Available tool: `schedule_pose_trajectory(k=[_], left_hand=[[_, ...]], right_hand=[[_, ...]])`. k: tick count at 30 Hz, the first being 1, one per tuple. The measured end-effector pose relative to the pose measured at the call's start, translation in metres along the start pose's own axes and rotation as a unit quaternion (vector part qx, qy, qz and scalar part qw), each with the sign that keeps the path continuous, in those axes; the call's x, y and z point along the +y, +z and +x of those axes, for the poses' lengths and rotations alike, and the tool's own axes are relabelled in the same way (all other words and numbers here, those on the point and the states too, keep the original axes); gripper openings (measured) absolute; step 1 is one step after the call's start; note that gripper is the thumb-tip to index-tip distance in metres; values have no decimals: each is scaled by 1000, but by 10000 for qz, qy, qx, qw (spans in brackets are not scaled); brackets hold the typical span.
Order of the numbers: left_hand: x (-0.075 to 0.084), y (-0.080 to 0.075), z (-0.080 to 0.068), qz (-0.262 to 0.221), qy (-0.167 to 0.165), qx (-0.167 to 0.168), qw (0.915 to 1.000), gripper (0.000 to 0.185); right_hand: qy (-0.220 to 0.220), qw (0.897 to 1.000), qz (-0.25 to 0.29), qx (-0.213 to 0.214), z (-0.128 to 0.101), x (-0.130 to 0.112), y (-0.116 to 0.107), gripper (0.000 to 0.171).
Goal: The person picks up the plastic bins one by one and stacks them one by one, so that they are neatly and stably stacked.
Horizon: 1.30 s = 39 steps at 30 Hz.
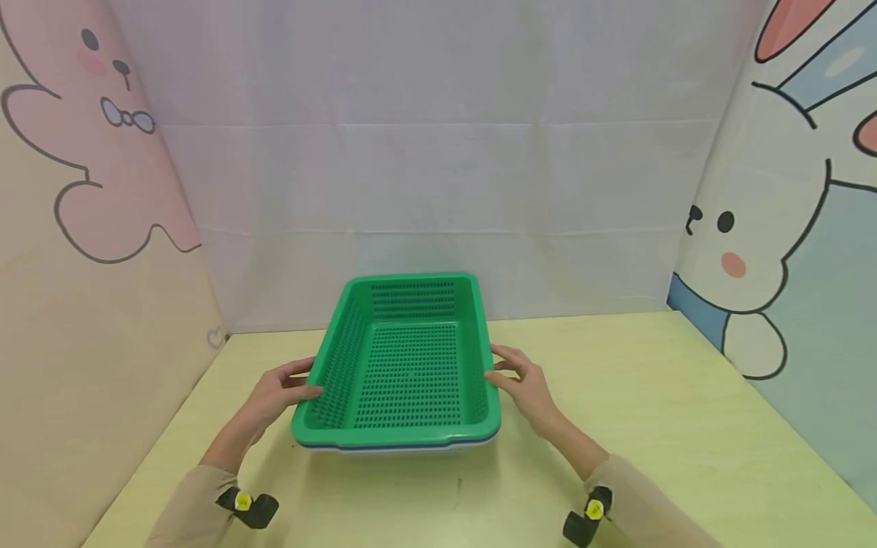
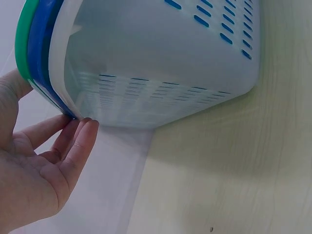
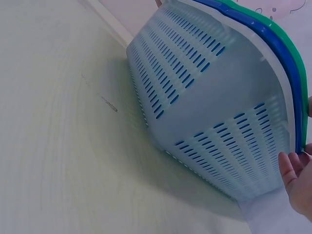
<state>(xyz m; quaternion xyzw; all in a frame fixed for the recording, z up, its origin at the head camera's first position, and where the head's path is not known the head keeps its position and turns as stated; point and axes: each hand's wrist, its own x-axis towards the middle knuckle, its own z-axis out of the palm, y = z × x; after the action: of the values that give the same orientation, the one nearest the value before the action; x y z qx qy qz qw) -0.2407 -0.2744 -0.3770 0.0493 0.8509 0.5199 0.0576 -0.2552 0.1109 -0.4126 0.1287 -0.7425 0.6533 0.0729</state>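
Observation:
Three slotted plastic baskets are nested in one stack near the middle of the table. A green basket (image 1: pixel 411 373) lies on top, a blue basket (image 2: pixel 41 44) shows as a rim below it, and a white basket (image 3: pixel 209 87) is outermost. My left hand (image 1: pixel 277 392) pinches the stacked rims on the left side, thumb over the green edge and fingers beneath. On the right side, my right hand (image 1: pixel 524 384) grips the rims likewise. The green basket's inside holds nothing. Whether the stack's base fully touches the table cannot be told.
The pale wood-grain table (image 1: pixel 617 403) reaches back to a white creased sheet (image 1: pixel 438 175). Cartoon-printed panels stand at both sides, a pink figure (image 1: pixel 116 167) on the left and a white rabbit (image 1: pixel 747 243) on the right. A small dark mark (image 3: pixel 109 104) shows on the tabletop.

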Motion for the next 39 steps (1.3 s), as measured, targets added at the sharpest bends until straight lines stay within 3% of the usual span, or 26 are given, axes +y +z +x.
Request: schedule_pose_trajectory(k=[16,39], left_hand=[[8,27,3,-335,111,44,9994,65],[14,46,10,-563,143,73,9983,62]], right_hand=[[251,9995,-151,102,-7,4,-26,45],[565,9980,78,259,-16,4,-43,47]])
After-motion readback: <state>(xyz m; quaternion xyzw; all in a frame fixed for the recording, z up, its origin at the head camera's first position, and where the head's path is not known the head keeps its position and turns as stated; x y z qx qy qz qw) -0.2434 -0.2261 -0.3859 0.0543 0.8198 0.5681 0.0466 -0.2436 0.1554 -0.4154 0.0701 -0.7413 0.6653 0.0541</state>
